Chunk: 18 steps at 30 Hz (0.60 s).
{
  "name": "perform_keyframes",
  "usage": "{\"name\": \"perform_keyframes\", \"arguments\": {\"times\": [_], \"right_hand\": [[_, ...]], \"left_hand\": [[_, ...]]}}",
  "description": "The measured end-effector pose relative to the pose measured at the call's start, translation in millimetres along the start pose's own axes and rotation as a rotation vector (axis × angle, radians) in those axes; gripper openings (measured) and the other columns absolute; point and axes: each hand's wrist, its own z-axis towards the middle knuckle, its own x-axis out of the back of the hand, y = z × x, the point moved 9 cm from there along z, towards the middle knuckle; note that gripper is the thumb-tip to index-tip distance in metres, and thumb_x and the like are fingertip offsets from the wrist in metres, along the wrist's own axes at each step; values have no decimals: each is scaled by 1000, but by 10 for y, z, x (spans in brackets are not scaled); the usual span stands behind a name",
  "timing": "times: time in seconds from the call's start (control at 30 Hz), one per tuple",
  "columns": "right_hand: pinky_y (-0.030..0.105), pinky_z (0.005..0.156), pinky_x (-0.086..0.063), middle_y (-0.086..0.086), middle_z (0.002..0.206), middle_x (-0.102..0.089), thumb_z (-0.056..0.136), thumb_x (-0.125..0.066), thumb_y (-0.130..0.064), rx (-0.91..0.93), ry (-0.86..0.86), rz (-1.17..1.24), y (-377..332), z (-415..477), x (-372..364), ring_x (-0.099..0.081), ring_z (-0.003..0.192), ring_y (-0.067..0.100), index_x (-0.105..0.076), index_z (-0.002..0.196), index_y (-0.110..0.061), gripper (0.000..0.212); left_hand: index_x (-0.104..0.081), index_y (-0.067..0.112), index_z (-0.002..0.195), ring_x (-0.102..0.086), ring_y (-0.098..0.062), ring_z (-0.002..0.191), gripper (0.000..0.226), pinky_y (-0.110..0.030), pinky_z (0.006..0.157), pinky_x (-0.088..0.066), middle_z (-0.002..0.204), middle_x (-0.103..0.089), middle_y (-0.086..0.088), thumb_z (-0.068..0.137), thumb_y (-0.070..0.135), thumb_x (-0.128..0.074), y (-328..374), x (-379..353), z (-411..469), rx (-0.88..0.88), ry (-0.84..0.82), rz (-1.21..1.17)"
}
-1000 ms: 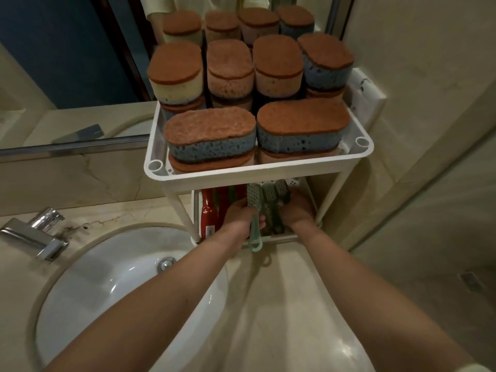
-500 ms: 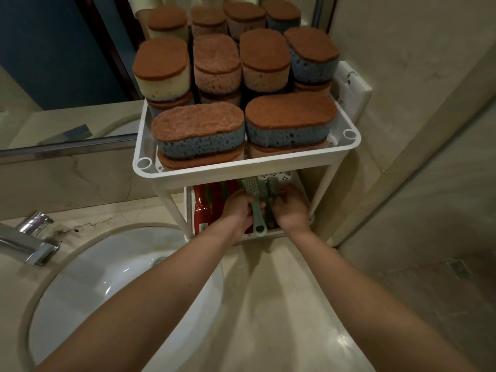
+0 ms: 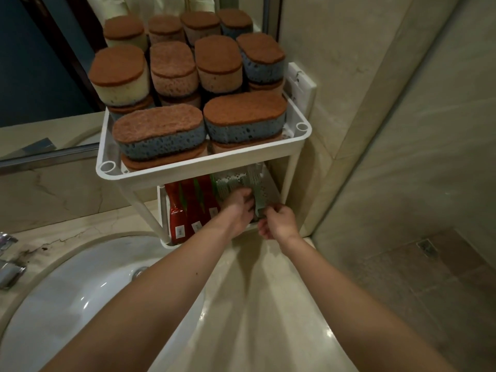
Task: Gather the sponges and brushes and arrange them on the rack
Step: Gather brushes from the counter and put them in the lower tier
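The right hand's fingertips [image 3: 265, 210] are curled and pinch the handle end of one green brush [image 3: 258, 208], apparently to steer it into line with its neighbours on the bottom shelf. Just beside them, the left hand [image 3: 239, 208] reaches deeper under the upper tier, its fingers bent down over the other green brushes [image 3: 228, 182]. It probably steadies them so that they do not slide while the last one is set, but the back of the hand covers the fingertips, so I cannot tell whether they grip or only press. The right hand [image 3: 280, 221] sits at the shelf's front edge. To the left of the green ones lie red packaged brushes [image 3: 188, 208], side by side with handles toward the front, which keeps them easy to pull out. The sponges [image 3: 158, 130] are stacked in pairs on the top tier of the white rack [image 3: 204, 162], filling it, so the task looks nearly done. The upper tier's rim cuts off the brush heads, their number is hard to count, and the labels on the red packs are too small to read. The rack stands on the stone counter [image 3: 255, 291] beside the sink [image 3: 80, 277].
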Motion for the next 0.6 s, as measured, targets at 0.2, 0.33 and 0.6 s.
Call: {"name": "perform_keyframes", "arguments": {"times": [0.2,0.33,0.6], "right_hand": [[22,35,-44,11,56,-53,98,-43,-4,-102,63,194,136,47,-10,-46,34,16,-57,96,-1,14],[23,36,-47,13,59,-56,96,-44,0,-135,114,261,149,57,6,-49,31,16,-58,94,-3,14],[27,42,-54,16,78,-63,95,-38,5,-172,209,621,216,-59,4,-67,54,21,-52,122,-1,30]], "left_hand": [[-50,2,125,-50,-26,127,29,-33,100,-41,133,-54,-16,99,6,-36,-57,73,17,-25,10,36],[-44,2,136,-46,-25,130,38,-32,103,-37,139,-51,-14,101,14,-37,-85,83,9,-6,-19,75],[-35,6,143,-36,-25,138,44,-36,106,-33,149,-40,-12,103,24,-34,-95,-7,-76,7,-79,95]]}}
